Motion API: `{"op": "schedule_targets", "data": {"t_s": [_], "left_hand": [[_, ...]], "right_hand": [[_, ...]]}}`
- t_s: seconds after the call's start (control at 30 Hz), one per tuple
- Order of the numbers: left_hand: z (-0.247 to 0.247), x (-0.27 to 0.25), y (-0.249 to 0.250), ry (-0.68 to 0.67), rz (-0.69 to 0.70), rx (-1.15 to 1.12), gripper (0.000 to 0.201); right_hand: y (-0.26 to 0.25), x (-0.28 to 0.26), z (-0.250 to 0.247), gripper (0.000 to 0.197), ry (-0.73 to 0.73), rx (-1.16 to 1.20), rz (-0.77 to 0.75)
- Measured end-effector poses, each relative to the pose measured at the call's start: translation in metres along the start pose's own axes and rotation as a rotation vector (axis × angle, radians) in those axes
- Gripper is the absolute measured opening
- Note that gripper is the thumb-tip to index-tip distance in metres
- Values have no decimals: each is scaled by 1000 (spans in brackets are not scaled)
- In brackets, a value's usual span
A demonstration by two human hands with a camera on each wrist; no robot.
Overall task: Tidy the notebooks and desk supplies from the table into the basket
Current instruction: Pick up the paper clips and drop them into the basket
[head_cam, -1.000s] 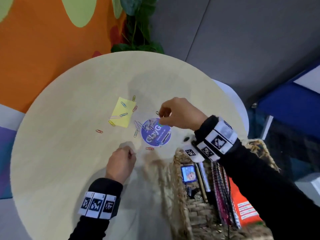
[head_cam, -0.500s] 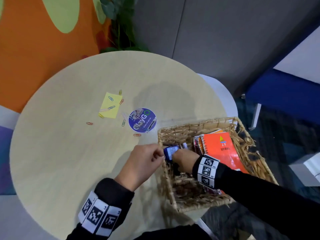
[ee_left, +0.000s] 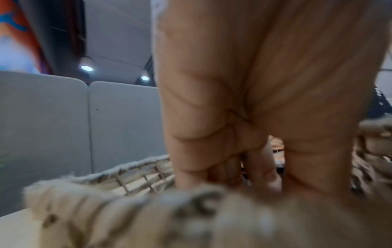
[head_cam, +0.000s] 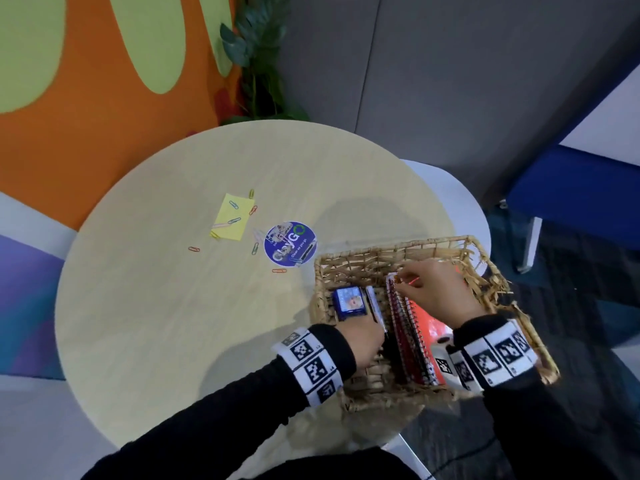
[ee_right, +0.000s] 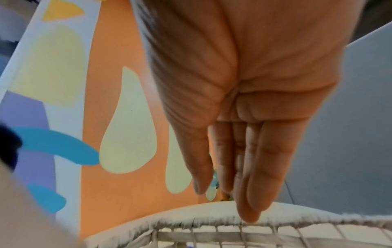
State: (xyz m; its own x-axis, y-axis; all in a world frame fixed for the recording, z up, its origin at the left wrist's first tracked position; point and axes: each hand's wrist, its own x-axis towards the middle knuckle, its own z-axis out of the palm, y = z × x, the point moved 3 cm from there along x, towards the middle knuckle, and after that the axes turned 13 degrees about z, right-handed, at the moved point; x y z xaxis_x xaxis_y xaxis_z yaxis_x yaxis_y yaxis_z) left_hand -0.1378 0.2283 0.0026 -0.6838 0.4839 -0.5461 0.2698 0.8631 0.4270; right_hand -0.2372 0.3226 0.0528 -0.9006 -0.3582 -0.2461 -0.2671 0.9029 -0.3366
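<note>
A wicker basket (head_cam: 391, 245) stands at the table's right edge. It holds a small blue box (head_cam: 347, 301), spiral notebooks (head_cam: 403, 327) standing on edge, and an orange notebook (head_cam: 431, 329). My left hand (head_cam: 360, 341) reaches into the near left of the basket (ee_left: 135, 165). Its fingers (ee_left: 260, 176) curl down behind the rim, and what they hold is hidden. My right hand (head_cam: 403, 284) hovers over the notebooks' far end, with a small red bit at its fingertips. In the right wrist view its fingers (ee_right: 250, 193) are straight, the thumb slightly apart.
On the round table (head_cam: 173, 341) lie a yellow sticky note (head_cam: 232, 218) and several coloured paper clips, such as a red one (head_cam: 194, 249). A round blue sticker (head_cam: 290, 244) is beside them. A plant (head_cam: 256, 64) and a painted wall stand behind; a blue seat (head_cam: 571, 188) is at the right.
My left hand has moved from beside the blue box down into the basket's near side. My right hand has lifted from the basket's left part to over the notebooks.
</note>
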Motion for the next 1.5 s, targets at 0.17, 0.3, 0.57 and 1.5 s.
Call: {"op": "schedule_targets", "data": {"t_s": [0.17,0.3,0.57,1.5], "left_hand": [[13,10,8,-325,75,271,32],[18,18,10,-335,112,327,36],[-17,-27,-10,199,12,-132,20],[13,-148,-381,830,-599,-527,8]], "right_hand": [[22,-20,-3,22,15,85,52],[33,-30,9,23,-20,106,93],[15,-34,16,12,-40,143,89],[-331,176,195,22,-349,-73,-123]]}}
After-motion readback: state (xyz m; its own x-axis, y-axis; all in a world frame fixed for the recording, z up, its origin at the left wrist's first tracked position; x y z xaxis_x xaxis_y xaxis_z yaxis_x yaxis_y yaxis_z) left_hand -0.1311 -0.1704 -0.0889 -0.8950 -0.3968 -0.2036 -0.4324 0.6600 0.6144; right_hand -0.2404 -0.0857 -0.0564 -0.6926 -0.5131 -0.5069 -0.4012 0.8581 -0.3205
